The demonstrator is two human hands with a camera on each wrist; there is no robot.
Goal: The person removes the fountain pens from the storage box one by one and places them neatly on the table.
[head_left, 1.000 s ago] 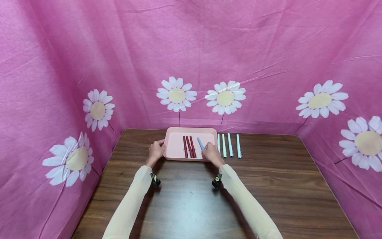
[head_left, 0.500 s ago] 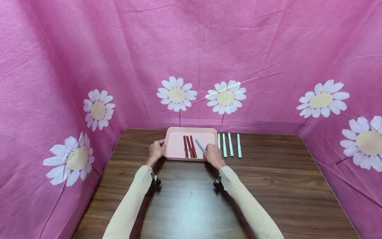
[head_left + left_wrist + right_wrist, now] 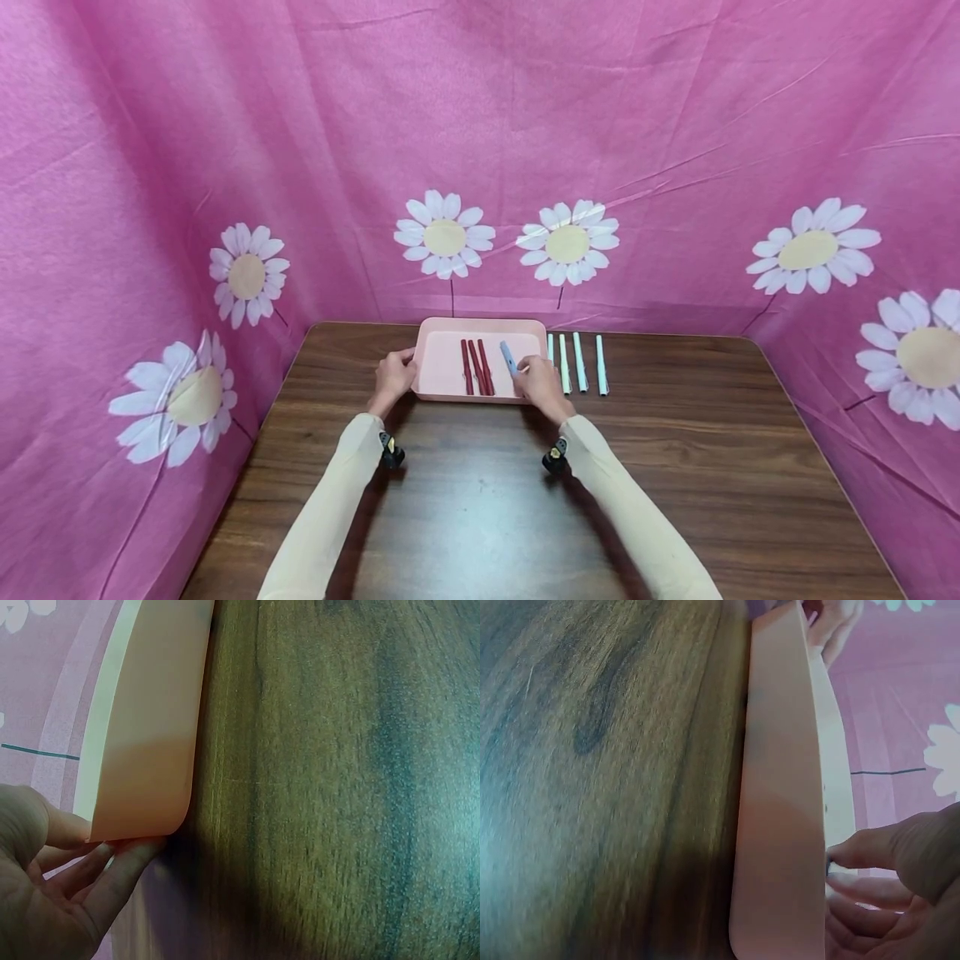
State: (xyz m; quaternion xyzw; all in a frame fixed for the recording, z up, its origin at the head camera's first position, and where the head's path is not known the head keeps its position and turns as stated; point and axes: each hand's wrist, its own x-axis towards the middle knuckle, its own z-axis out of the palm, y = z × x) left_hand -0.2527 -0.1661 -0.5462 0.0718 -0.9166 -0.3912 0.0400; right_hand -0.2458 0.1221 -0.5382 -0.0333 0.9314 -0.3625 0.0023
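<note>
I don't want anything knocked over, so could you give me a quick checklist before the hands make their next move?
1. Tray steadied: ok; the left hand grips the left end of the tray.
2. Blue pen in hand: ok; the right hand pinches its near end.
3. Blue pen let go: not ok; the fingers are on it.
4. Blue pen flat on the tray floor: cannot tell.
5. Red pens inside the tray: ok; all three lie side by side.
6. Leftmost of the four pale pens clear of the tray's rim: cannot tell; it is partly hidden.
</note>
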